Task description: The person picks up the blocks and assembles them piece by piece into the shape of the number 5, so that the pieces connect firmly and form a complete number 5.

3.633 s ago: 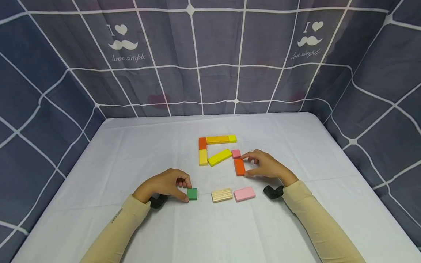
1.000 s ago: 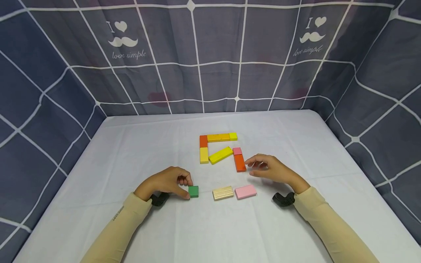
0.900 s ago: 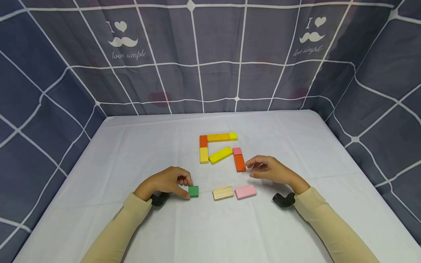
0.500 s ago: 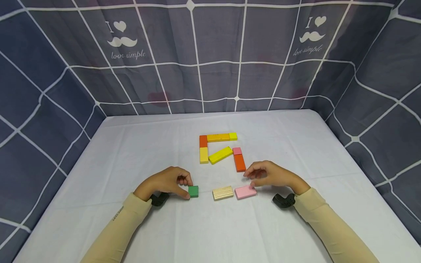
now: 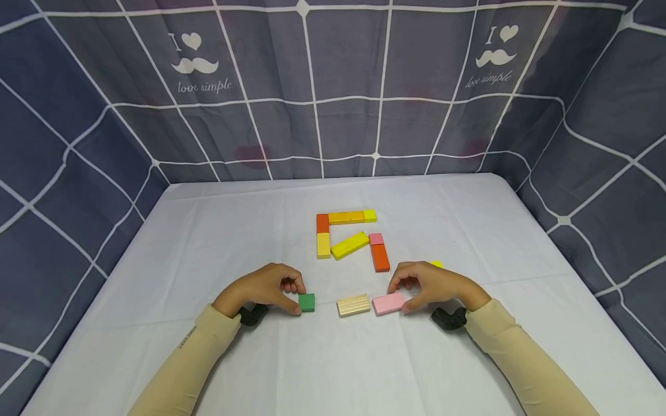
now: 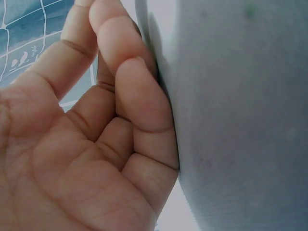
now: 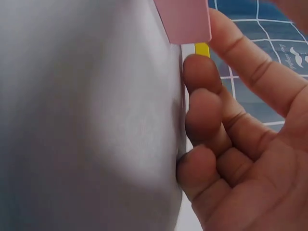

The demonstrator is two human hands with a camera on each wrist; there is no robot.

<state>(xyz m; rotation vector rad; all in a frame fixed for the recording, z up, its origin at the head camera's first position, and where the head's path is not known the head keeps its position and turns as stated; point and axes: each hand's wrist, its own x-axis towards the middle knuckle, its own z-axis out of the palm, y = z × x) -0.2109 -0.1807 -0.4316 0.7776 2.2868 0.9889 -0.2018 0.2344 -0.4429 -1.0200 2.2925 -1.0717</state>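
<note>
In the head view my right hand [image 5: 432, 282] pinches a pink block [image 5: 387, 303], with a fingertip at its far edge and the thumb at its near edge. The right wrist view shows the end of this pink block [image 7: 185, 21] by the fingers. To the left, my left hand [image 5: 267, 289] has thumb and forefinger at opposite edges of a small green block [image 5: 307, 302]. That block is out of sight in the left wrist view, behind the curled fingers [image 6: 144, 96]. A ridged, pale wooden block [image 5: 352, 305] lies between the hands, touching neither.
Farther back, red-orange [image 5: 322, 223], pale-yellow [image 5: 323, 245], amber [image 5: 346, 218] and small yellow [image 5: 370, 215] blocks form a corner. Inside lies a slanted yellow block [image 5: 350, 245]; beside it are a small pink [image 5: 376, 238] and an orange [image 5: 380, 257] block. Behind my right hand shows a yellow piece [image 5: 436, 264].
My right hand has left the orange block's side, come nearer and taken hold of the larger pink block. A yellow piece now shows behind that hand. The left hand stays at the green block.
</note>
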